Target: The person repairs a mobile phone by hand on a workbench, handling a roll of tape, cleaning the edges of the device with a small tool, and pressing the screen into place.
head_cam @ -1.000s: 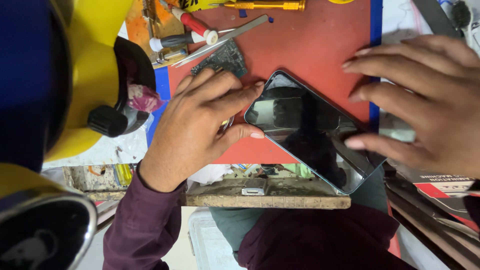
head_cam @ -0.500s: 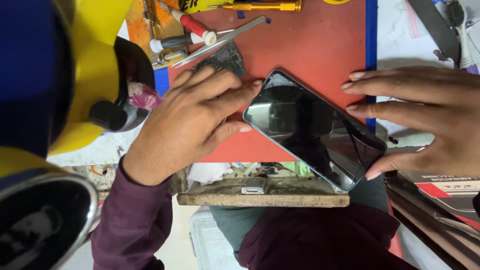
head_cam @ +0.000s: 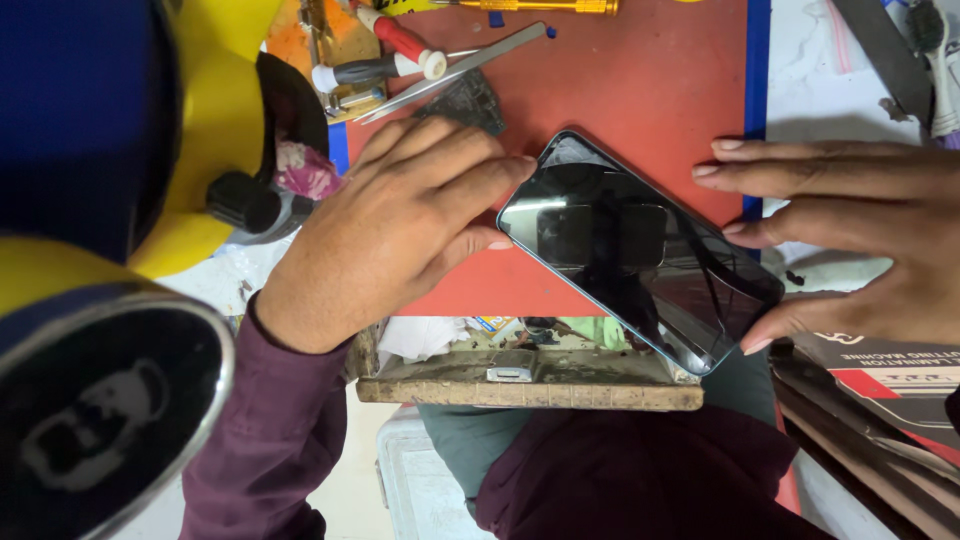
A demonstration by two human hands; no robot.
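A dark smartphone (head_cam: 640, 250) lies screen-up and slanted on a red work mat (head_cam: 640, 80), its lower right corner jutting past the mat's front edge and over the worn wooden lip of the counter (head_cam: 530, 385). The glass mirrors dim shapes overhead.

The left hand (head_cam: 400, 230) rests palm-down on the mat, its fingers (head_cam: 470, 190) loosely spread and lying flat; the fingertips meet the phone's upper left edge and corner without closing on it. The right hand (head_cam: 850, 240) comes in from the right, its fingers (head_cam: 790, 165) stretched out and slightly parted. Its thumb tip touches the phone's lower right edge, and another fingertip sits against the right edge higher up. Neither hand lifts the phone.

Beyond the left hand lie flat metal tweezers (head_cam: 455, 72), a small dark circuit board (head_cam: 465, 100), a screwdriver with a red handle (head_cam: 395, 35) and another with a black grip and white cap (head_cam: 375, 70). A yellow-handled tool (head_cam: 540, 6) lies along the mat's far edge. A blue strip (head_cam: 757, 90) borders the mat on the right.

At the lower right, under the right hand, sits a flat cardboard package (head_cam: 880, 385) printed in black, white and red; part of it is covered by the hand. A small colourful label (head_cam: 488, 323) peeks from the clutter below the mat's front edge. A yellow and black device (head_cam: 210, 150) fills the left side.
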